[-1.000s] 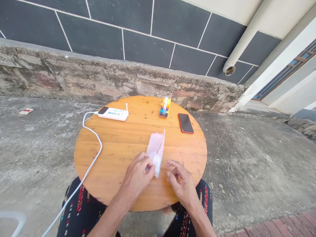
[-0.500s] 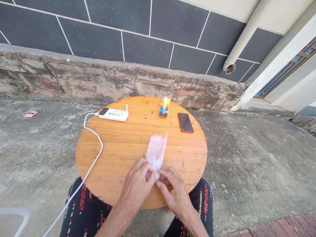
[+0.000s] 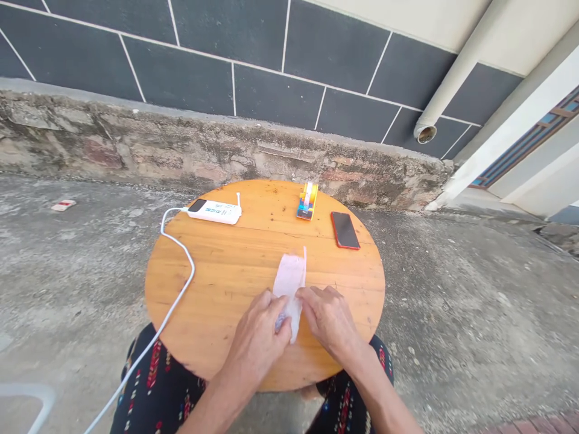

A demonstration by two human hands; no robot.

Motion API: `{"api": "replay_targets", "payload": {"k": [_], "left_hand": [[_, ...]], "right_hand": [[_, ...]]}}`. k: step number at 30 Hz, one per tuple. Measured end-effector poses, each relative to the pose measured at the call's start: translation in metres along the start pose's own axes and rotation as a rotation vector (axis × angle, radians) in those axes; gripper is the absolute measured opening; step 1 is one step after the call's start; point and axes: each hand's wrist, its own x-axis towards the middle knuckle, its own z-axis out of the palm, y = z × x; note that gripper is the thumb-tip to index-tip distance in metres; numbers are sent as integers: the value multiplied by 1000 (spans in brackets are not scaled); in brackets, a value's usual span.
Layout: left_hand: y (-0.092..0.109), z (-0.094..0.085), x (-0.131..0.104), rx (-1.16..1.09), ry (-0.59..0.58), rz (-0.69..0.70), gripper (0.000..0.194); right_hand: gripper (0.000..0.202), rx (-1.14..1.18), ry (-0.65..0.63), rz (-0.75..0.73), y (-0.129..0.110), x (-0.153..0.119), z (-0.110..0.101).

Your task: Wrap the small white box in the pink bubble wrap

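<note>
With 12 o'clock at the wall [image 3: 271,36] side of the round wooden surface [image 3: 217,265], a white device [image 3: 217,212] with a dark panel lies near the rim at about 11. From its left end a white cable [image 3: 184,288] loops across the left part of the surface and runs off over the rim between 7 and 8. A small yellow, blue and orange dispenser [image 3: 306,205] stands near the rim at 1, and a red-edged phone [image 3: 345,230] lies dark-screened at 2. Beyond the surface, at about 10, a small red-and-white packet [image 3: 63,205] lies on the ground [image 3: 90,277]. Patterned trouser legs [image 3: 151,386] show past the rim at about 5 and 7.

The left hand [image 3: 262,325] is half curled at the left edge of a thin pale sheet [image 3: 292,274], thumb and forefinger spread apart on it; whether it grips cannot be told. The right hand [image 3: 325,313] has thumb and forefinger closed together in a pinch on the sheet's right edge.

The sheet lies just toward 5 from the surface's middle, its nearer part flanked and partly hidden by both hands. Its long axis runs roughly from 6 to 12, the far end tipping slightly toward 1, with a narrow strip jutting up at its far right corner.
</note>
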Motion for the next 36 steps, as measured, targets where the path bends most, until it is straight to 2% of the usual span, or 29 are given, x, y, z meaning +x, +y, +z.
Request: {"api": "replay_targets", "payload": {"k": [4, 9, 18, 22, 24, 30, 36], "left_hand": [[0, -2, 0, 0, -19, 20, 24], [-4, -2, 2, -43, -23, 19, 26], [-7, 1, -1, -122, 60, 64, 31], [-8, -1, -2, -117, 29, 127, 39], [-7, -3, -2, -89, 0, 137, 40], [-5, -3, -2, -19, -5, 109, 37], [-8, 1, -1, -35, 26, 124, 33]], "right_hand": [[21, -49, 33, -34, -1, 1, 1], [18, -67, -38, -107, -1, 13, -1], [26, 76, -103, -195, 8, 30, -6], [24, 134, -129, -200, 10, 32, -6], [20, 150, -115, -170, 11, 33, -4], [27, 199, -73, -56, 12, 26, 5], [25, 373, 149, -93, 11, -10, 4]]}}
